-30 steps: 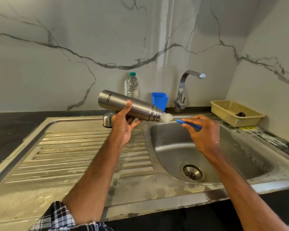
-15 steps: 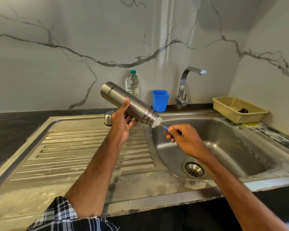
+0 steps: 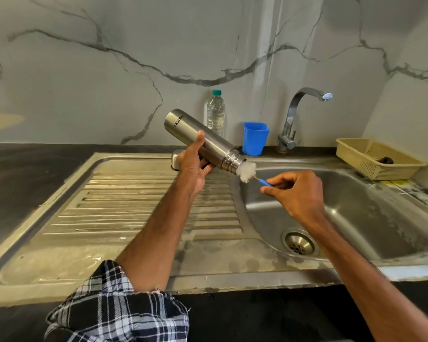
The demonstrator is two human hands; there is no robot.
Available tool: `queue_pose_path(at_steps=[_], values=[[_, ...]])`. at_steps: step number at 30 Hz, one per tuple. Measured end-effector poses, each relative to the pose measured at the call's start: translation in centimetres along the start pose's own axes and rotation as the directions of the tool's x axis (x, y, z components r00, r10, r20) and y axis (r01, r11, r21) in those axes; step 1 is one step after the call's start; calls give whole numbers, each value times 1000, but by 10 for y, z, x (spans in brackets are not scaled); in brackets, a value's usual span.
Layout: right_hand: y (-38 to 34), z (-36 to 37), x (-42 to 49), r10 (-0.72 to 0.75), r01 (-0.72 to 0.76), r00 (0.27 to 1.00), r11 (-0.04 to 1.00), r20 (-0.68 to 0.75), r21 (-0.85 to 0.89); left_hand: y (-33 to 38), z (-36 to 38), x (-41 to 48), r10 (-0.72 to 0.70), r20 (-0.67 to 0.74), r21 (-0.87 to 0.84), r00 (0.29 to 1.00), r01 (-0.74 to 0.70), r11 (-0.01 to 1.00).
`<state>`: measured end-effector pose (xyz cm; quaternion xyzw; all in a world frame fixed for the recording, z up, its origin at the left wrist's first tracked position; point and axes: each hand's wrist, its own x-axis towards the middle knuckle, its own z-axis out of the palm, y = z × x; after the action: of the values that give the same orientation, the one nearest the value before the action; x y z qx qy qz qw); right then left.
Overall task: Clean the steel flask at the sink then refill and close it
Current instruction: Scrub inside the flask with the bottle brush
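Probably slick yet rigid, the silver cylindrical steel flask [image 3: 204, 140] sits wrapped mid-body by the left hand [image 3: 193, 166]. The right hand [image 3: 298, 195] pinches a blue-handled white brush [image 3: 247, 171].

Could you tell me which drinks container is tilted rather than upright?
The steel flask, gripped by the left hand; the clear plastic bottle and blue plastic cup stand upright.

Clear plastic water bottle with green cap [image 3: 215, 114]: upright, centre of frame, against wall. Blue plastic cup [image 3: 254, 139]: upright, just right of bottle. Beige perforated plastic basket [image 3: 380, 170]: right edge of frame, beside side wall; small dark object [image 3: 386, 159] inside, too blurred to identify. White marble-look wall with grey veins [image 3: 109, 82]: across upper half. Black countertop [image 3: 23, 174]: left middle.
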<state>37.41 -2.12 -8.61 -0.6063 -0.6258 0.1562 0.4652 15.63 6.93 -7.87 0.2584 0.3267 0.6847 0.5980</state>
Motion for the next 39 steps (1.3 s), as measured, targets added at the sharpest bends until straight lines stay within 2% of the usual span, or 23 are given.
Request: queue_pose_path(at_steps=[5, 7, 9, 11, 13, 17, 19, 22, 24, 26, 28, 31, 34, 36, 39], values=[[3, 6, 0, -122, 122, 991, 993, -51, -9, -1, 2, 0, 6, 10, -22, 1000, -5, 1000], [3, 10, 1, -131, 131, 991, 991, -1, -35, -1, 3, -1, 3, 25, -25, 1000, -3, 1000], [4, 13, 3, -42, 42, 992, 999, 123, 3, -1, 6, -1, 5, 42, -3, 999, -5, 1000], [2, 12, 4, 77, -115, 968, 982, 239, 149, 0, 8, 0, 9, 72, 15, 997, -10, 1000], [1, 8, 5, 101, -159, 960, 965, 263, 211, 1, 8, 1, 15, 99, 22, 995, -18, 1000], [-1, 6, 1, -138, 140, 989, 990, 62, -34, 0, 5, 3, 15, 94, 19, 995, -17, 1000], [0, 7, 1, -175, 175, 985, 984, 7, -26, 0, 3, 3, 11, 80, -3, 997, -10, 1000], [1, 10, 3, -64, 50, 985, 994, 160, 93, 2, 2, 3, 9, 69, -32, 998, -7, 999], [-2, 12, 1, 62, -129, 943, 974, 327, 187, 3, 2, 2, 15, 74, -20, 997, -14, 1000], [-2, 13, 0, 104, -200, 912, 957, 396, 209, 3, 3, 1, 23, 85, 14, 996, -25, 1000], [-1, 11, 1, 43, -103, 946, 979, 321, 174, 2, 2, 1, 28, 88, 24, 996, -30, 999], [3, 8, 4, -86, 78, 988, 994, 130, 70, 2, 2, 1, 28, 84, 17, 996, -30, 999], [7, 9, 4, -129, 128, 992, 989, 12, 74, -1, 2, -1, 23, 92, 17, 996, -24, 1000], [7, 10, 4, -106, 105, 994, 991, 4, 77, -2, 4, -3, 21, 102, 25, 995, -24, 999], [5, 12, 4, -5, -22, 982, 990, 189, 141, -1, 6, -4, 18, 133, 33, 991, -23, 999]])
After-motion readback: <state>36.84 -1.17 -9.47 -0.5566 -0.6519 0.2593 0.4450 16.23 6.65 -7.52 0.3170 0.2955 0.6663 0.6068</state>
